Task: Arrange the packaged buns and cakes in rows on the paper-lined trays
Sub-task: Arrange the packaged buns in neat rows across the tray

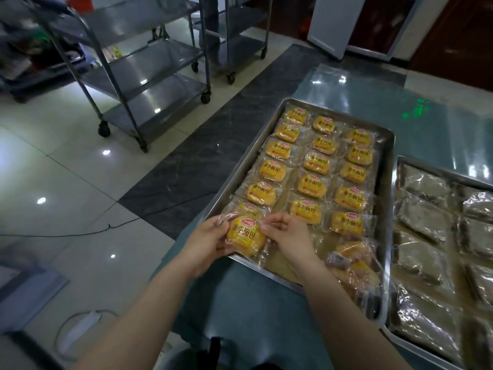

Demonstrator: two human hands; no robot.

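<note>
Cart [138,76]: steel shelves on wheels, far left on the floor.
Left hand [206,243]: fingers clamped on left edge of the bun pack [245,237].
Bun pack: over near left corner of the bun tray [384,236], held by both hands.
Right hand [289,237]: pinching the pack's right edge.
Bun rows [317,162]: three, filling the tray's far part.
Loose buns [352,265]: heaped at near right corner.
Cake tray [394,209]: just beside, right, dark wrapped cakes [424,217].
</note>
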